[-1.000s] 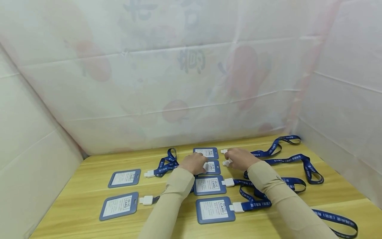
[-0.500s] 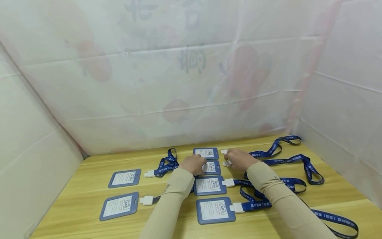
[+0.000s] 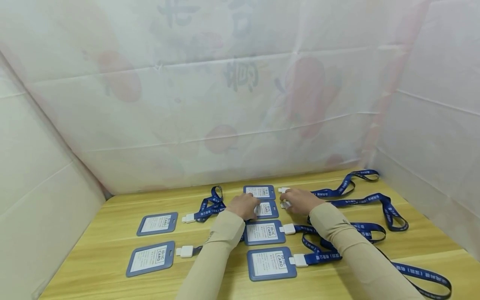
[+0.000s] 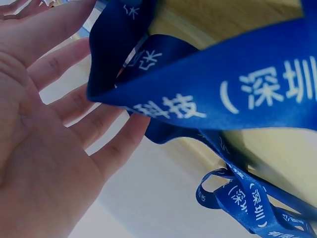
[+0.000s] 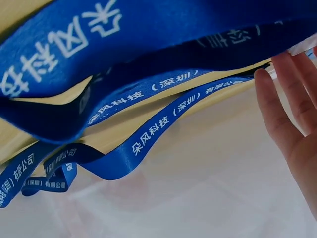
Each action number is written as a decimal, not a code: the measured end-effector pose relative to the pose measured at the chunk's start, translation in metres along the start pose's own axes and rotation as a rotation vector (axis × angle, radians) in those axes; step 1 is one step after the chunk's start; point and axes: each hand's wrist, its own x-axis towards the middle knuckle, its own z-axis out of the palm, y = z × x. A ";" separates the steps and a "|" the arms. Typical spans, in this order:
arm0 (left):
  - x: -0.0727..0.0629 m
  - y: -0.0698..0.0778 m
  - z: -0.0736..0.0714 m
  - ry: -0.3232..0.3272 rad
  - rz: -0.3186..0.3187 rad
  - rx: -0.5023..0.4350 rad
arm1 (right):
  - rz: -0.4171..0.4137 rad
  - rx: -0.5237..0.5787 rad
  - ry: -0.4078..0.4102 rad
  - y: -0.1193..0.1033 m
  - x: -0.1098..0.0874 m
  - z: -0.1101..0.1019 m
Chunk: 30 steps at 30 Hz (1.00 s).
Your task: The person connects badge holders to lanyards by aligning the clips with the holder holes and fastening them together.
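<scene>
In the head view my left hand [image 3: 243,206] is at the left end of a blue card holder [image 3: 268,209], second from the back in the middle column, and appears to grip it. Its fingertips are partly hidden. My right hand [image 3: 300,201] pinches the white clip [image 3: 286,204] of a blue lanyard, just right of that holder's slotted end; clip and holder are apart. The left wrist view shows a blue lanyard [image 4: 237,84] crossing before the left fingers [image 4: 114,148]. In the right wrist view, the right fingers [image 5: 277,116] reach toward a white clip edge [image 5: 303,45].
Another card holder [image 3: 259,192] lies behind, with a loose clip [image 3: 283,190] beside it. Nearer are two holders [image 3: 265,232] [image 3: 272,263] with clips at their slots. At left lie two holders [image 3: 157,223] [image 3: 151,258] and lanyards [image 3: 210,208]. More lanyards [image 3: 390,212] spread right. Cloth walls surround the table.
Almost nothing has moved. Both hands stay in the same spots, with only a tiny shift of the right hand and of the whole view.
</scene>
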 end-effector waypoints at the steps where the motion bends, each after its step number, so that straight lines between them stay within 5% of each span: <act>1: 0.000 0.000 0.000 0.002 -0.001 0.001 | -0.006 -0.001 0.000 0.001 0.001 0.001; 30: -0.003 0.005 0.001 -0.010 -0.052 -0.113 | -0.080 -0.113 0.042 0.000 0.003 0.009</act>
